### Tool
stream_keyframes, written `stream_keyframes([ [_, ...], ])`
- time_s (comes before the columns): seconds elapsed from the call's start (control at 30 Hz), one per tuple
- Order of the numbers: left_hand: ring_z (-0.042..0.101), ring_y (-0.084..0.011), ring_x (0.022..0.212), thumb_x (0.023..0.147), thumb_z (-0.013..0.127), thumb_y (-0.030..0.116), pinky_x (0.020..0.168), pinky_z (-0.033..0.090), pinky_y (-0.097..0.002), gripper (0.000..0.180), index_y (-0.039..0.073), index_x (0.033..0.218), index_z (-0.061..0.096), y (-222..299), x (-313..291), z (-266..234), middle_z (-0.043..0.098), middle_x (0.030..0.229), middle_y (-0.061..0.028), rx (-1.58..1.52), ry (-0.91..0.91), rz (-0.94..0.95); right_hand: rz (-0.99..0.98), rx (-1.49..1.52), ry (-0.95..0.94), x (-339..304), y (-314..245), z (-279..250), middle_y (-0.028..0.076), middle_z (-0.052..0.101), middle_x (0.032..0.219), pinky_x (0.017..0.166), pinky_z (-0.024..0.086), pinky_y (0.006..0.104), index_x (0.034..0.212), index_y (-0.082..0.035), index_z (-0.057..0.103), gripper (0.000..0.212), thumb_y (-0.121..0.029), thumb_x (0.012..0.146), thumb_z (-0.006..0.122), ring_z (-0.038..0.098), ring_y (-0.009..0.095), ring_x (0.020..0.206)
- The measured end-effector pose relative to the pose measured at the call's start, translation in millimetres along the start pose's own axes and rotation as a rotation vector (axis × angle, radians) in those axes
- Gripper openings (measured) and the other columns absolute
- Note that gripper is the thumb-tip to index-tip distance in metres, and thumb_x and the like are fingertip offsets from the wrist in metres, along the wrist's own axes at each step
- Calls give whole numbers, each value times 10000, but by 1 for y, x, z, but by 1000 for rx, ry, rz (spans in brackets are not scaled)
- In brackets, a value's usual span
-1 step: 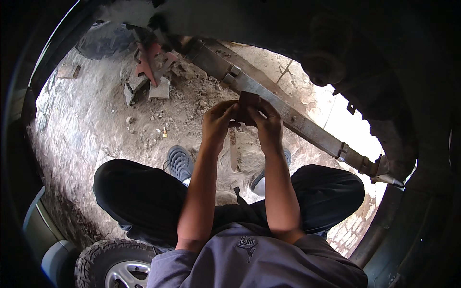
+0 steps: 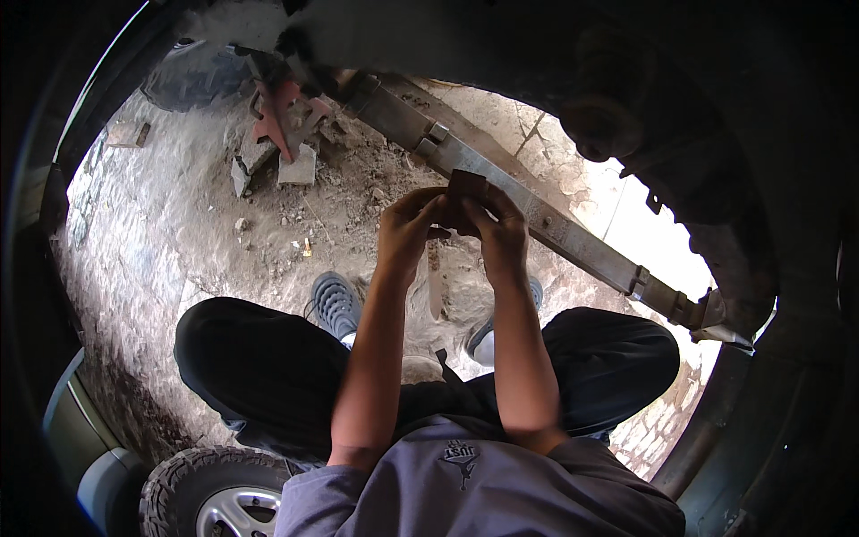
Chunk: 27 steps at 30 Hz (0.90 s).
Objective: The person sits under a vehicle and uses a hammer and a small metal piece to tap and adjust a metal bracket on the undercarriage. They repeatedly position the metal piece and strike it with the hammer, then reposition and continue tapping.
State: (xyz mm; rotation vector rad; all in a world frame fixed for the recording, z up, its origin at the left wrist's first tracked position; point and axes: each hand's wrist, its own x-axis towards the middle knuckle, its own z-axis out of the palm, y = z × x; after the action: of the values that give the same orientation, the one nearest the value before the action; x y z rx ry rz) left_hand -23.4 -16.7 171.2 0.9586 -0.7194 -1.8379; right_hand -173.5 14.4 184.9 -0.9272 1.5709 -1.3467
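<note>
Between my two hands, in front of me at the middle of the view, is a small dark brown flat piece with a squared upper end. Its exact kind is too dark to make out. My left hand is closed, thumb and fingers pinching the piece's left side. On the right side, my right hand grips it with the thumb across its near face and fingers curled behind. The lower part of the piece is partly covered by my fingers. Beyond it a long grey metal beam runs diagonally.
A red metal stand with broken concrete blocks lies at the far left. Dark vehicle underbody parts hang overhead at the right. At the near left is a tyre with a silver wheel. Loose rubble covers the ground.
Both hands and the brown piece have shifted very slightly to the right. The grip looks the same.
</note>
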Motion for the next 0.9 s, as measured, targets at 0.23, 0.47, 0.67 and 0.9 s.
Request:
stream_keyframes([
  [0.23,726,-169,908,953,724,160,762,586,-298,352,-25,1249,685,0,1,-6,752,1077,-105,158,-104,78,19,160,32,3,5,-1,108,752,1100,881,553,309,1218,-33,707,324,-96,902,740,710,175,969],
  [0.47,737,-152,835,913,727,99,739,599,-284,285,-35,1164,737,14,4,-7,774,1000,-116,359,-59,148,18,125,-37,10,-12,-9,110,753,1106,839,574,282,1239,-55,708,345,-112,904,773,716,161,941],
  [0.67,749,-171,854,930,714,63,765,614,-292,272,-68,1168,721,4,5,-5,772,986,-135,198,-48,96,46,142,-63,11,-5,-11,114,758,1124,819,610,302,1285,-61,697,380,-48,908,745,722,163,948],
  [0.9,759,-248,850,919,713,3,809,639,-352,282,-122,1170,683,9,5,-5,750,1015,-189,175,-55,92,57,179,-116,10,0,-10,101,759,1138,857,619,313,1285,-38,695,367,-7,920,714,728,167,984],
])
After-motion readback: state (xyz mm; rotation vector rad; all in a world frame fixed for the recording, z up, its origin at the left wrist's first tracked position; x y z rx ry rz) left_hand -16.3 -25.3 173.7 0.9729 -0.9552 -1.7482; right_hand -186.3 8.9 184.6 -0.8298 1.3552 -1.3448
